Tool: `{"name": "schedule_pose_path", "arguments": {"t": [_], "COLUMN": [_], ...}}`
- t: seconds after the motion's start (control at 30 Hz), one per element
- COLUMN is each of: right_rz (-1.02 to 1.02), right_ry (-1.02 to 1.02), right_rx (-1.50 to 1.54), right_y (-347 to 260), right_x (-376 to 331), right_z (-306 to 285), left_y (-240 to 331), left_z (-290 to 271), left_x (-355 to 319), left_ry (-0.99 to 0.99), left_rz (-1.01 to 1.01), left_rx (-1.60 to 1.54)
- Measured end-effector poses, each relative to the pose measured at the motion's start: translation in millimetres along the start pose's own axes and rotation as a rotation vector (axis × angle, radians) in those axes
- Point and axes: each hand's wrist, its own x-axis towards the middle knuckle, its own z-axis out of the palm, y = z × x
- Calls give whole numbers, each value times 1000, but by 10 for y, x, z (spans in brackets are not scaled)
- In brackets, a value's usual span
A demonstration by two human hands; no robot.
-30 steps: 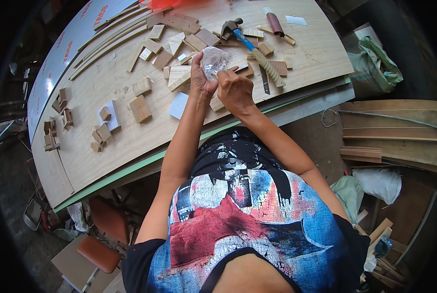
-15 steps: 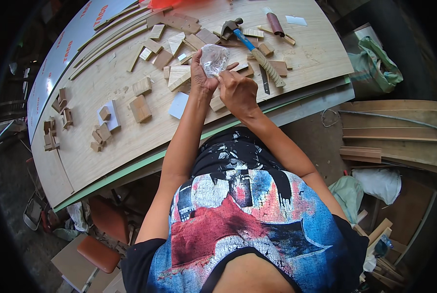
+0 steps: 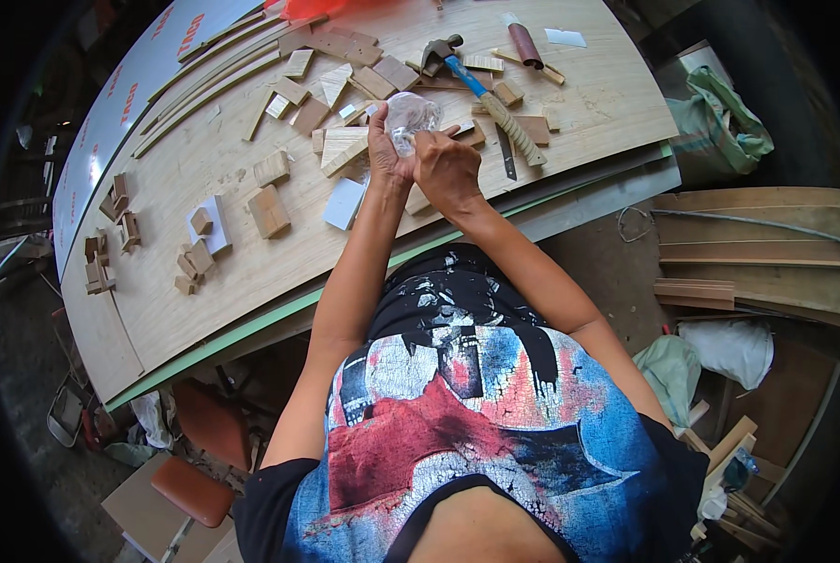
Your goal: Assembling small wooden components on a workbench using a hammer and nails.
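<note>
A crumpled clear plastic bag (image 3: 412,111) rests in my left hand (image 3: 389,155), over the workbench. My left thumb stands up along the bag's left side, and the other fingers are mostly hidden beneath it. My right hand (image 3: 446,167) is closed, its bent fingers pinching at the bag's near right edge. What lies inside the bag cannot be made out. Just right of my hands is a claw hammer (image 3: 481,89) with a blue, wrapped handle. Small wooden blocks (image 3: 347,145) lie around the bag, and a white square piece (image 3: 344,204) sits by my left forearm.
The plywood bench top (image 3: 195,310) carries stacked little block pieces (image 3: 127,225) at the left. Long wood strips (image 3: 209,89) and red plastic (image 3: 307,7) are at the far side. A dark red cylinder (image 3: 525,45) lies beyond the hammer. Boards (image 3: 753,225) stand at the right.
The bag has sunk slightly lower in my left hand and looks more crumpled. My right hand has shifted a little left and nearer, its fingers now overlapping the bag's edge.
</note>
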Motion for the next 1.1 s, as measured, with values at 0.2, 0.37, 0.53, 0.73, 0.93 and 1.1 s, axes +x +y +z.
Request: {"name": "schedule_pose_path", "arguments": {"t": [0.2, 0.37, 0.53, 0.73, 0.93, 1.1], "right_rz": [10, -35, -40, -25, -41, -37], "right_ry": [76, 57, 6, 87, 171, 34], "right_rx": [38, 67, 12, 60, 141, 135], "right_y": [-27, -83, -81, -13, -55, -127], "right_x": [-24, -50, -55, -46, -18, -53], "right_z": [-213, -325, -254, -248, -380, -417], "left_y": [-5, 16, 38, 31, 132, 134], "left_z": [160, 108, -43, -14, -1, 151], "left_x": [-45, -5, 64, 99, 58, -29], "left_ry": [-41, 24, 4, 16, -4, -26], "left_rz": [72, 102, 91, 131, 191, 211], "left_rx": [0, -53, 35, 5, -33, -23]}}
